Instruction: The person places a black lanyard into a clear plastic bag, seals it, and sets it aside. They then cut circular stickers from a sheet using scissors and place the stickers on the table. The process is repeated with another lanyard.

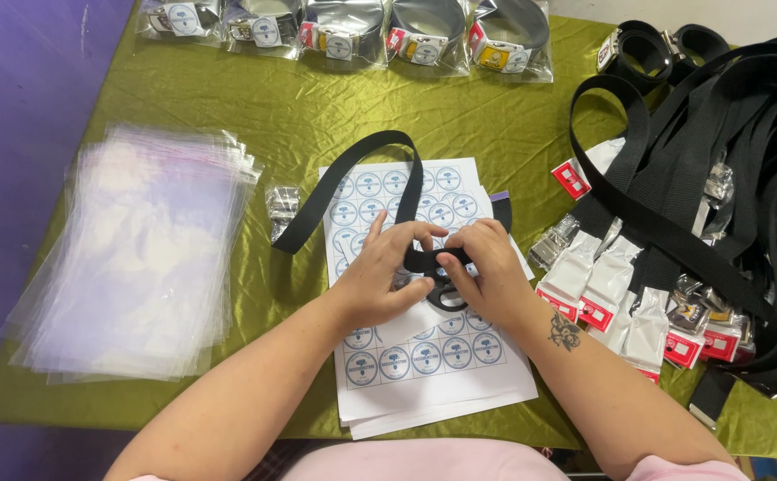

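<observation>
**Both hands rolling a black strap over the sticker sheets**

While our left hand [379,278] and right hand [486,267] meet near the middle of the olive-green satin tablecloth [255,294], both pinch the black woven webbing belt [353,183]: our fingers are pressed onto its coiled end, and its free tail arcs away toward the far edge. The coil rests above a stack of white paper sheets printed with round blue stickers [424,356].

Five clear plastic bags, each holding a rolled black belt with a coloured buckle and a round sticker [424,31], line the far edge. Along the left edge lies a pile of empty clear plastic sleeves [130,267]; we cannot count them. One small clear packet holding a metal buckle [281,203] sits between that pile and the sheets. At the right edge lies a heap of loose black belts with wrapped buckles [691,214], too tangled to count.
</observation>
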